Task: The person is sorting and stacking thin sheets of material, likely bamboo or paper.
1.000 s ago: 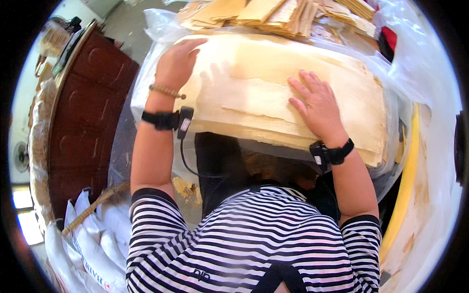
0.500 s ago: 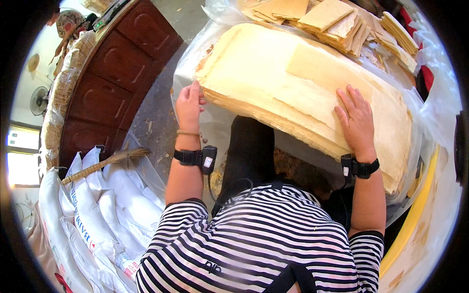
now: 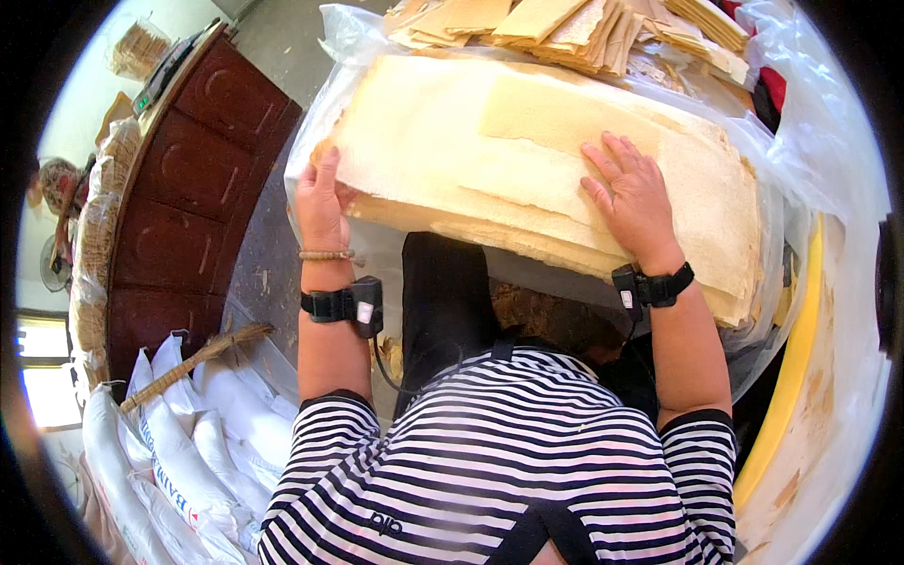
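Observation:
A thick stack of pale yellow, rough-edged sheets (image 3: 414,122) lies across the space in front of me, on clear plastic. My left hand (image 3: 323,200) is closed at the stack's near left corner, thumb up at the edge and fingers curled in beside it. How many sheets it grips cannot be made out. Flat on the top sheets, toward the right, rests my right hand (image 3: 629,198) with its fingers spread. A smaller, slightly darker sheet (image 3: 537,108) lies on top, just left of that hand.
Folded yellow pieces (image 3: 574,33) are heaped beyond the stack. Clear plastic sheeting (image 3: 819,122) and a yellow rim (image 3: 791,377) border the right. To the left stand a dark red wooden cabinet (image 3: 188,188), white sacks (image 3: 207,433) and a straw broom (image 3: 198,363). Another person (image 3: 61,188) is at far left.
The view has shifted, so the stack and both hands appear further left. My left hand's thumb has come up at the corner. The right hand stays flat on the sheets.

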`<action>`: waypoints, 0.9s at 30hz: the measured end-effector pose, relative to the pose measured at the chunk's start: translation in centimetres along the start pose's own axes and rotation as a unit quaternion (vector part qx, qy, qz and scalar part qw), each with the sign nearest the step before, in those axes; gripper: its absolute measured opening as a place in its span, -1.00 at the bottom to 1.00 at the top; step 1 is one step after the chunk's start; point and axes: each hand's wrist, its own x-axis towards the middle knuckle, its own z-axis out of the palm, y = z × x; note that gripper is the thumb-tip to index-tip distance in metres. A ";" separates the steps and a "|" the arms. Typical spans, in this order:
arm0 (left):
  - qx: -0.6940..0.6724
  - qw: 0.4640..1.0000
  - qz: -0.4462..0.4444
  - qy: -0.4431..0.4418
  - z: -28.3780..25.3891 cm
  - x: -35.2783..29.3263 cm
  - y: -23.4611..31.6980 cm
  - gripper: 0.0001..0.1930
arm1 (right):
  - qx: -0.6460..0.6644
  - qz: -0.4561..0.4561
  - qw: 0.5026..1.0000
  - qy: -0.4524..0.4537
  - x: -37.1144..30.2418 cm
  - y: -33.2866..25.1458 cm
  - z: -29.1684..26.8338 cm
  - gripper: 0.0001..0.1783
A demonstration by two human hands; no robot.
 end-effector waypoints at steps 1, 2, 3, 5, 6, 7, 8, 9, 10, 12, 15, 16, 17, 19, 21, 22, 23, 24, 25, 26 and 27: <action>-0.026 0.995 -0.094 -0.029 0.6 -0.4 0.3 -0.74 | -0.001 0.005 1.000 0.006 0.0 -0.1 0.0 -0.49; -0.051 0.979 -0.188 -0.059 1.2 -0.7 0.4 -0.70 | -0.002 0.011 1.000 -0.010 -0.1 -0.3 0.0 -0.49; -0.039 0.981 -0.183 -0.044 1.8 -0.9 0.4 -0.71 | -0.002 0.017 1.000 -0.026 -0.1 -0.4 -0.1 -0.48; -0.038 0.994 -0.089 -0.047 3.9 -1.5 1.5 -0.71 | 0.001 0.021 0.999 -0.024 0.1 -0.8 -0.3 -0.49; -0.038 0.998 0.001 -0.046 5.6 -2.1 2.5 -0.71 | 0.003 0.023 0.999 -0.027 0.0 -0.9 -0.4 -0.49; -0.022 0.997 0.016 -0.070 8.2 -3.3 4.1 -0.71 | 0.001 0.033 0.999 -0.035 -0.2 -0.6 -0.5 -0.48; -0.027 0.996 0.016 -0.080 10.4 -4.2 4.5 -0.71 | -0.004 0.041 0.999 -0.031 -0.3 -0.3 -0.5 -0.48; 0.037 0.988 0.056 -0.138 11.9 -5.2 5.2 -0.73 | 0.003 0.035 0.999 -0.027 -0.3 -0.4 -0.4 -0.48; 0.101 0.971 0.096 -0.195 13.5 -6.3 5.6 -0.74 | 0.010 0.029 0.999 -0.022 -0.4 -0.3 -0.4 -0.48; 0.210 0.909 0.221 -0.285 17.8 -9.3 6.2 -0.78 | 0.009 0.033 0.999 -0.012 -0.6 -0.3 -0.4 -0.49; 0.216 0.851 0.342 -0.334 21.2 -12.5 5.0 -0.70 | 0.047 0.034 0.996 -0.061 -0.2 -0.2 -0.1 -0.59; 0.231 0.837 0.338 -0.363 21.8 -13.5 5.2 -0.71 | 0.047 0.038 0.996 -0.059 -0.4 0.0 0.2 -0.59; 0.247 0.830 0.311 -0.391 22.4 -14.2 4.9 -0.66 | 0.128 0.052 0.990 -0.032 -0.8 0.0 0.3 -0.62; 0.239 0.825 0.307 -0.409 23.4 -15.3 3.8 -0.66 | 0.198 0.040 0.979 0.014 -1.6 0.9 1.6 -0.64; 0.259 0.811 0.284 -0.441 24.2 -16.1 4.2 -0.66 | 0.178 0.021 0.983 0.040 -2.1 1.2 1.8 -0.62; 0.259 0.810 0.285 -0.442 24.2 -16.2 4.5 -0.66 | 0.172 0.016 0.984 0.053 -2.2 1.3 1.8 -0.61; 0.253 0.778 0.304 -0.488 24.2 -16.2 5.6 -0.69 | 0.167 0.012 0.984 0.067 -1.9 1.2 1.8 -0.60; 0.236 0.741 0.325 -0.539 24.7 -16.2 6.9 -0.72 | 0.152 0.017 0.984 0.086 -1.9 1.4 1.1 -0.59; 0.194 0.764 0.310 -0.531 23.9 -14.5 8.8 -0.70 | 0.151 0.006 0.983 0.103 -1.2 1.1 1.4 -0.58; 0.142 0.784 0.293 -0.529 22.8 -11.9 10.4 -0.68 | 0.143 0.006 0.983 0.114 -0.9 1.1 1.2 -0.56; 0.164 0.828 0.279 -0.457 22.1 -8.7 10.3 -0.63 | 0.142 0.004 0.982 0.122 -0.5 1.0 1.4 -0.55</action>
